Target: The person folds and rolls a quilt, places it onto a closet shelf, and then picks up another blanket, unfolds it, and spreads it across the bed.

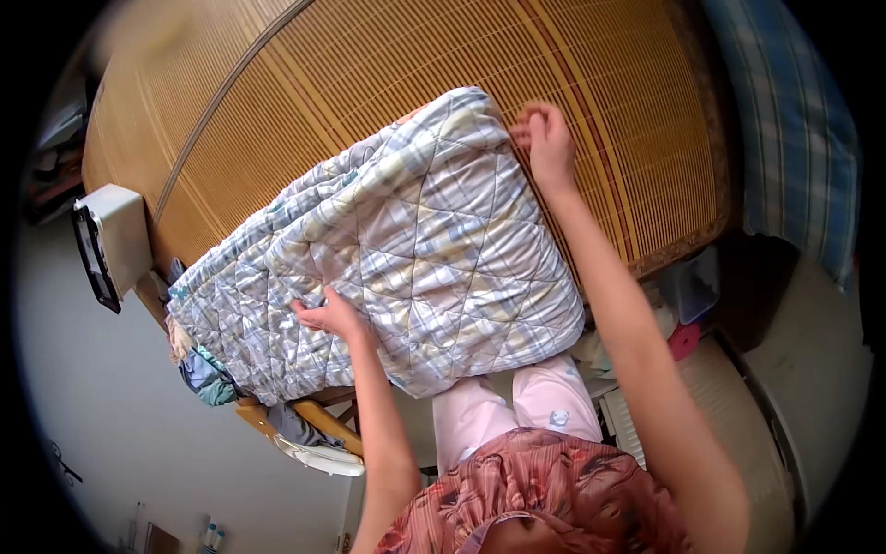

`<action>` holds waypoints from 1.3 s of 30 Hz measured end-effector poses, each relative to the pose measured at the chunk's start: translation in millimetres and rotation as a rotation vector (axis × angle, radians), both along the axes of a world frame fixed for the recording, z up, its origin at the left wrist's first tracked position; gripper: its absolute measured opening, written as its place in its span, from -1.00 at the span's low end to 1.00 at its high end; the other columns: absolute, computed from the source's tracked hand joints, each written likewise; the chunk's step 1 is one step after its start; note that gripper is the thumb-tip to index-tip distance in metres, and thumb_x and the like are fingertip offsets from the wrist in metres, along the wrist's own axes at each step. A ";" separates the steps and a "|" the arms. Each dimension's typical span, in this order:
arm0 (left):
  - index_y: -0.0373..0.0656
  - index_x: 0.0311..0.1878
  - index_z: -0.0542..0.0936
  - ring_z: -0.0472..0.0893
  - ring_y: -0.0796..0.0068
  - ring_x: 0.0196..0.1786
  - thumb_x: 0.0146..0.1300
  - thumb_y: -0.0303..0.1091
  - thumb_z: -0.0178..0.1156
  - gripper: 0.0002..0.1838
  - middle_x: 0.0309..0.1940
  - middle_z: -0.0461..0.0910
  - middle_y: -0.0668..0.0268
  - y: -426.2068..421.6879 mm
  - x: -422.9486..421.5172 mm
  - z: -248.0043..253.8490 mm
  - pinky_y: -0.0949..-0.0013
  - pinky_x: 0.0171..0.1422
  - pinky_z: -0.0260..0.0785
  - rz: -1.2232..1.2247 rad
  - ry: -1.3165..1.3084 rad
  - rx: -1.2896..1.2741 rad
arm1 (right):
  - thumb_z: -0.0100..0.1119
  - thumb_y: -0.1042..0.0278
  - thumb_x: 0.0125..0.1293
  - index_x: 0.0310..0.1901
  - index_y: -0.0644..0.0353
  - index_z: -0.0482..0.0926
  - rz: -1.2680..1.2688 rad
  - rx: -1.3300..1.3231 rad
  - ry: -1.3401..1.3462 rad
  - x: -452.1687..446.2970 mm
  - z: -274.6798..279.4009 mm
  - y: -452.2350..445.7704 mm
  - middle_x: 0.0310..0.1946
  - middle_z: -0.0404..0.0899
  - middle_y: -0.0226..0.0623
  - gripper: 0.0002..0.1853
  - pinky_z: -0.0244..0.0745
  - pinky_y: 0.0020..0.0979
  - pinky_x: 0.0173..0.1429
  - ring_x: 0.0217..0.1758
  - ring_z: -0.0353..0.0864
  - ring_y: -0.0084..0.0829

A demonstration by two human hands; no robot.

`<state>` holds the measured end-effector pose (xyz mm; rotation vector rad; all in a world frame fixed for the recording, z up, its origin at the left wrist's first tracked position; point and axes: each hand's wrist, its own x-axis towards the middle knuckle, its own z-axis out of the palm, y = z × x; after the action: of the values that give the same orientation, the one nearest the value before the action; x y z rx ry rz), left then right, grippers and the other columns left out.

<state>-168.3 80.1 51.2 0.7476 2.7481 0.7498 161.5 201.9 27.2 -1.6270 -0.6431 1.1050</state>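
Note:
A folded quilt (461, 231) in a pale plaid of white, blue and yellow, stitched in diamonds, lies at a slant across a bamboo mat (628, 138). My left hand (330, 316) rests on its near left part, palm down, thumb and fingers apart. Just off the quilt's right upper edge is my right hand (549, 148), above the mat. Its fingers are loosely bent and a little blurred, with nothing visible in them. The quilt's near edge hangs toward my pink trousers (480, 420).
A white bin with a black rim (115, 245) stands at the left edge of the bed. Crumpled clothes (208, 374) and a wooden chair (309, 434) are at the near left. Blue plaid fabric (794, 138) hangs at the right, above a clear plastic box (692, 282).

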 end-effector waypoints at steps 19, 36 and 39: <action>-0.14 -0.19 0.65 0.58 0.61 -0.35 0.22 -0.28 0.20 -0.82 -0.44 0.62 0.36 292.3 149.3 74.5 0.53 -0.21 0.40 -1.176 -0.421 0.185 | 0.46 0.35 -0.15 0.19 0.23 0.26 0.433 -0.267 -0.266 10.7 99.3 -182.0 0.03 0.48 -0.02 -0.19 0.40 -0.22 0.09 0.07 0.49 -0.06; -0.21 0.30 0.24 0.03 0.10 0.41 0.16 -0.17 0.17 -0.34 0.33 0.14 0.08 94.7 67.8 53.3 0.02 0.41 -0.13 -1.041 0.385 0.092 | 0.41 0.23 -0.11 0.25 0.22 0.20 0.575 -0.530 -0.187 43.8 33.7 -203.2 0.09 0.43 -0.01 -0.15 0.28 -0.29 0.20 0.13 0.42 -0.16; -0.36 0.28 0.17 0.02 0.06 0.40 0.08 -0.11 0.27 -0.20 0.30 0.10 -0.10 -21.6 14.7 -3.9 0.09 0.41 -0.14 -0.441 0.191 -0.047 | 0.41 0.33 -0.10 0.21 0.23 0.27 0.463 -0.445 -0.190 36.1 31.6 -193.8 0.04 0.47 -0.13 -0.22 0.30 -0.32 0.17 0.07 0.45 -0.27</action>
<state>-153.6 58.6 47.4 1.4142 2.5948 0.5391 197.7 8.1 58.8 -2.0398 -0.9850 1.5192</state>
